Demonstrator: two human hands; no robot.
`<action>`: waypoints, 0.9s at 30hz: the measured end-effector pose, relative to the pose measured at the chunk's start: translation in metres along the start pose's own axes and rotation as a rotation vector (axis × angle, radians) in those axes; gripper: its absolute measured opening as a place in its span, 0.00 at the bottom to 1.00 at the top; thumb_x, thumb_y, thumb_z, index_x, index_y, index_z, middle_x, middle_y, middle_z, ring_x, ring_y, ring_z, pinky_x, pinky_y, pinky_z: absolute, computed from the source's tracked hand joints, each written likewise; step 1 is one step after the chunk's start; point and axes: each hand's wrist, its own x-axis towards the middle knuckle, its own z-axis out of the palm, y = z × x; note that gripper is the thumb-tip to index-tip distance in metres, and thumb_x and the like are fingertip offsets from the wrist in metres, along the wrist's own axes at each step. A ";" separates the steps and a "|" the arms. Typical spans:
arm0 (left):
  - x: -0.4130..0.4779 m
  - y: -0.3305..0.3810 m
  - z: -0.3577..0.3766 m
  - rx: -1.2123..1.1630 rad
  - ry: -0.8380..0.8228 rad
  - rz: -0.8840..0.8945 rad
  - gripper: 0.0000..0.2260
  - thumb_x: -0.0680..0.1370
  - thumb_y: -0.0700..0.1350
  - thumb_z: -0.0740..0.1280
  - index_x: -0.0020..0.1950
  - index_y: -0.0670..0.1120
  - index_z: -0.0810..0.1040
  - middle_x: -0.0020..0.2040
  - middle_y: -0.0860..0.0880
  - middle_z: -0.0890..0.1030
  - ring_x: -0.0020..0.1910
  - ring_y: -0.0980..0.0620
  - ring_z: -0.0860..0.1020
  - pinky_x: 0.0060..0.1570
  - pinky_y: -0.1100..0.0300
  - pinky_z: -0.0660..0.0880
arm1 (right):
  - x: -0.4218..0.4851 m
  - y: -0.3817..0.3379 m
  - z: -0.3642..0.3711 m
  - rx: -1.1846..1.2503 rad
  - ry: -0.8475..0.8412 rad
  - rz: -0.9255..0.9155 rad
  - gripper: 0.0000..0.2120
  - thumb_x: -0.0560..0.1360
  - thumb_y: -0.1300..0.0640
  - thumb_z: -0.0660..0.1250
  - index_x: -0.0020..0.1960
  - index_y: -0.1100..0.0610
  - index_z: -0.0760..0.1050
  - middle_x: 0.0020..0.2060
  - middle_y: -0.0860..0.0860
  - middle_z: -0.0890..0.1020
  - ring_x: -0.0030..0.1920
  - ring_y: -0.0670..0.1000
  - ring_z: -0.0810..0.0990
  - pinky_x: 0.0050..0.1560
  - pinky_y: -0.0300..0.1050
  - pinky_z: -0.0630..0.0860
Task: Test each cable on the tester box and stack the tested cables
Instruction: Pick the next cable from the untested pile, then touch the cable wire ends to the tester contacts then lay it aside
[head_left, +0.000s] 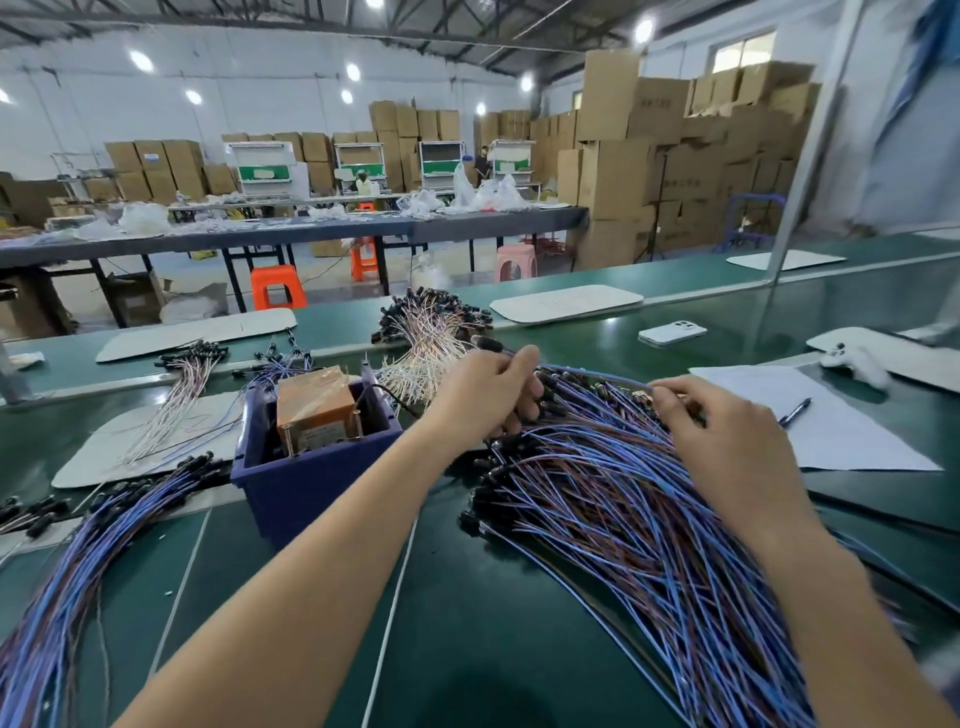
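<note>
The left hand (485, 387) and right hand (727, 421) hold one blue cable (597, 374) over the big cable pile (623, 519), at 3 o'clock on the green worktop (467, 623). Left fingers curl round one end. Right fingers pinch it farther along. The tester box (314, 410) sits in a blue bin (291, 499) at 9 o'clock from the hands.

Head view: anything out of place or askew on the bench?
Nothing spilled or damaged. The tester box sits askew in the blue bin, and a phone lies loose on the belt beyond the cable pile.
</note>
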 end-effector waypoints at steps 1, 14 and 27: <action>0.008 -0.003 0.007 0.080 0.002 -0.008 0.24 0.84 0.56 0.59 0.37 0.44 0.82 0.30 0.50 0.84 0.24 0.54 0.77 0.26 0.65 0.72 | 0.002 0.008 0.004 -0.046 -0.040 0.039 0.11 0.83 0.47 0.62 0.56 0.48 0.81 0.42 0.48 0.82 0.44 0.52 0.79 0.37 0.43 0.71; -0.079 -0.101 -0.023 0.014 0.012 -0.025 0.28 0.82 0.64 0.57 0.33 0.47 0.80 0.30 0.47 0.83 0.24 0.52 0.77 0.30 0.64 0.74 | -0.050 -0.040 0.076 0.116 0.008 -0.227 0.13 0.80 0.57 0.62 0.64 0.52 0.76 0.53 0.48 0.79 0.54 0.48 0.73 0.57 0.42 0.69; -0.184 -0.206 -0.099 0.196 0.585 -0.267 0.16 0.85 0.48 0.60 0.37 0.53 0.75 0.36 0.60 0.80 0.37 0.57 0.77 0.38 0.64 0.70 | -0.115 -0.174 0.222 0.352 -0.570 -0.348 0.14 0.83 0.55 0.58 0.64 0.44 0.76 0.53 0.43 0.83 0.48 0.47 0.81 0.49 0.50 0.78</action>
